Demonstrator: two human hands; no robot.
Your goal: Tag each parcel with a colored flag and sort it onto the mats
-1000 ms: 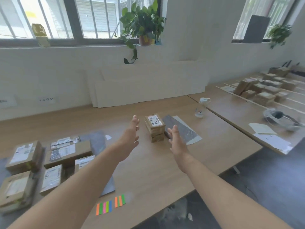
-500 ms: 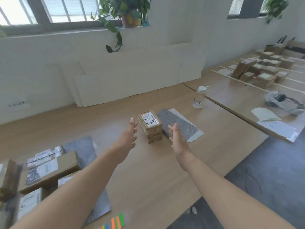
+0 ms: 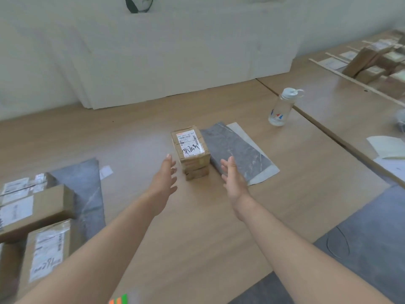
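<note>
Here, at mid-frame, your left hand (image 3: 163, 179) and right hand (image 3: 233, 178), both spread and holding nothing, flank the small stack of parcels (image 3: 191, 150) beside the grey mat (image 3: 238, 153); squeeze evenly from both sides.

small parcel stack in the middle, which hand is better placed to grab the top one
Left, probably. The left hand hangs open close beside the parcel stack, while the right hand, also open, is farther off, over the grey mat.

Brown parcel stack (image 3: 191, 152) (white label on top), upright, just beside grey mat (image 3: 237, 150)
</note>
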